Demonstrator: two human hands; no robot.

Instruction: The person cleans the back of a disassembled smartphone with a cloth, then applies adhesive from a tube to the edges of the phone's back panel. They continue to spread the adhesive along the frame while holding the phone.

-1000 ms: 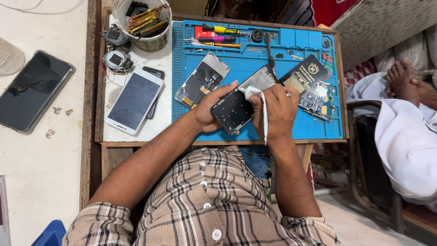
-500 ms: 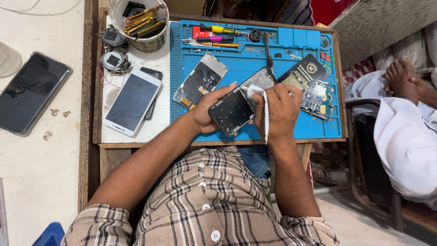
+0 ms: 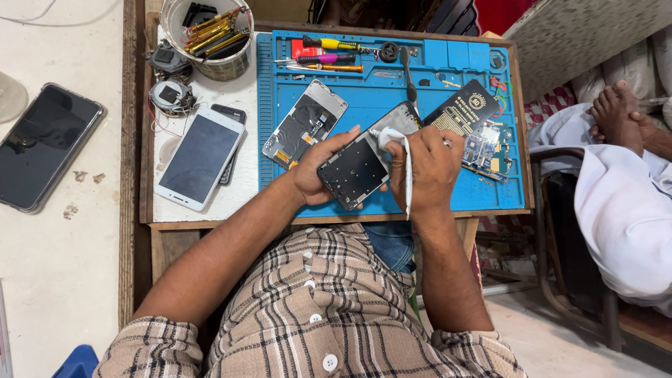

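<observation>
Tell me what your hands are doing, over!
Left hand grips the opened phone. Right hand presses a white cloth to its top edge. Nothing in the way on the blue mat.

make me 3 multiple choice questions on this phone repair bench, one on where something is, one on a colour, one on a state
1. Where does the white phone lie?
A. left of the mat
B. on the mat
C. on the floor

2. What colour is the work mat?
A. green
B. blue
C. grey

3. What state is the phone frame in the left hand?
A. sealed in a box
B. screen lit
C. opened, bare inside showing

Answers: 1 A, it rests on the white surface beside the mat's left edge. 2 B, the mat is bright blue. 3 C, the dark inner plate shows while the right hand presses a white cloth on it.
</observation>
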